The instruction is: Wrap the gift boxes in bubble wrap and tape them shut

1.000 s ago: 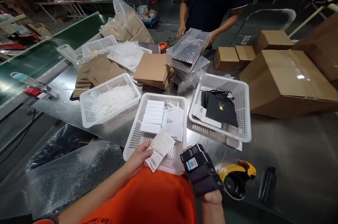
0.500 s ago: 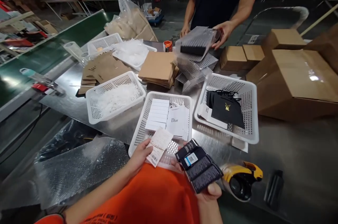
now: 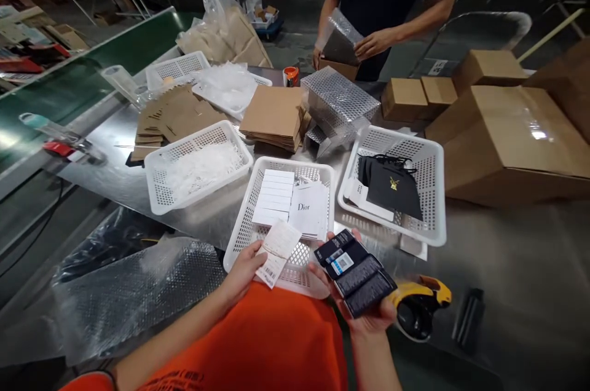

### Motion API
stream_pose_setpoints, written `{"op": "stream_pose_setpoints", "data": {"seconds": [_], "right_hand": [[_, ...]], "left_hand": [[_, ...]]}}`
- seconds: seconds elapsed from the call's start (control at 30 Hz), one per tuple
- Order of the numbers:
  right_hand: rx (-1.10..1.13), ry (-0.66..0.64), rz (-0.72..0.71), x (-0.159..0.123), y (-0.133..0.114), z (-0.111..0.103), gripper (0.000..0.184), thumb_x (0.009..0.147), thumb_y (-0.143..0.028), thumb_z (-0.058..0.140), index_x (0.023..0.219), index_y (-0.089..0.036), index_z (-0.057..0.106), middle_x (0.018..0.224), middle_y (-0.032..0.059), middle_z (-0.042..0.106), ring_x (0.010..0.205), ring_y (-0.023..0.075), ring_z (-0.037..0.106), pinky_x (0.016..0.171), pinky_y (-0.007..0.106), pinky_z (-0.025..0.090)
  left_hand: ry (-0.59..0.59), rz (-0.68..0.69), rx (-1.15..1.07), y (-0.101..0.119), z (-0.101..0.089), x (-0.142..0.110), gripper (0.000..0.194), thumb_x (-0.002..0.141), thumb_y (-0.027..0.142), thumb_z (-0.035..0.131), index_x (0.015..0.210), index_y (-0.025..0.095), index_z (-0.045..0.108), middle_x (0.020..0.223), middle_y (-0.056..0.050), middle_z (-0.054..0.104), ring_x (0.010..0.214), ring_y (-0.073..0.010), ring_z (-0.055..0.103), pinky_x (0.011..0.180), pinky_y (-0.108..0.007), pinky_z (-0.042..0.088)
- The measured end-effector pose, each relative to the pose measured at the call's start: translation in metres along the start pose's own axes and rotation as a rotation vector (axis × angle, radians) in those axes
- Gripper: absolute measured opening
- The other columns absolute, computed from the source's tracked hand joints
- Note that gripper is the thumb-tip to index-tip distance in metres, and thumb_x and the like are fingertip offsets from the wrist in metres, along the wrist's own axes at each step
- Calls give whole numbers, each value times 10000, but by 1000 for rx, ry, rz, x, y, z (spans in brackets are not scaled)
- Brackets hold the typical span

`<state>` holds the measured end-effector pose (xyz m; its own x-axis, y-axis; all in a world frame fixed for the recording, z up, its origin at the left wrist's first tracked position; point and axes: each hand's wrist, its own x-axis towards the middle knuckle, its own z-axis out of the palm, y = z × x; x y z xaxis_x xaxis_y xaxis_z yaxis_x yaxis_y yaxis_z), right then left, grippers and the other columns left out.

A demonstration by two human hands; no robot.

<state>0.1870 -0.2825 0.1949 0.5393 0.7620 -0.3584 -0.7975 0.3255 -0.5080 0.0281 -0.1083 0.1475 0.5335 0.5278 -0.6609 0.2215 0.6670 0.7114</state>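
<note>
My left hand point(image 3: 246, 269) pinches a printed paper slip point(image 3: 278, 251) with a barcode at its lower end, over the near edge of a white basket point(image 3: 234, 236). Several small dark boxes point(image 3: 362, 283) lie side by side in my right hand point(image 3: 375, 319), its fingers curled round them from below. One box bears a white and blue code label point(image 3: 342, 263). Inside the basket are white boxes point(image 3: 273, 197) in a row and white Dior envelopes or cards point(image 3: 308, 211).
A right-hand basket point(image 3: 439, 194) holds black pouches point(image 3: 395, 185). Cardboard sheets point(image 3: 271, 113), bubble wrap point(image 3: 340, 96) and a basket of white filler point(image 3: 198, 166) stand behind. A yellow-black scanner-like tool point(image 3: 421, 305) lies near my right hand. Opposite, a co-worker point(image 3: 387, 3) handles a bubble-wrapped item over a carton.
My right hand has moved slightly right and up with the dark boxes. The co-worker has brought the bubble-wrapped item back from the table to a small carton. My left hand barely moves.
</note>
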Motion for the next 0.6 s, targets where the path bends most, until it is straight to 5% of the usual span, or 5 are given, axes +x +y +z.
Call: {"op": "stream_pose_setpoints", "data": {"seconds": [0.2,0.4,0.6], "right_hand": [[46,108,-71,15,1,-5,955,533,-846,739,1371,-425,558,1432,92,593,1356,425,491,1054,781,310],[-31,155,-88,16,-5,-24,828,661,-871,588,1345,-406,580,1362,81,638,1344,384,505,1081,746,311],[-143,659,-49,36,-10,-103,578,575,-602,807,1031,-316,596,912,-8,685,945,273,654,868,572,549]], "left_hand": [[40,-36,-8,2,2,1,462,516,349,849,909,155,700,698,-17,711,570,-155,585,560,-250,430],[17,-58,-25,6,3,1,406,521,323,863,860,156,714,678,-14,716,562,-156,602,545,-244,445],[69,-70,-75,3,3,3,409,516,244,849,891,137,726,670,-16,722,514,-141,596,525,-251,477]]}}
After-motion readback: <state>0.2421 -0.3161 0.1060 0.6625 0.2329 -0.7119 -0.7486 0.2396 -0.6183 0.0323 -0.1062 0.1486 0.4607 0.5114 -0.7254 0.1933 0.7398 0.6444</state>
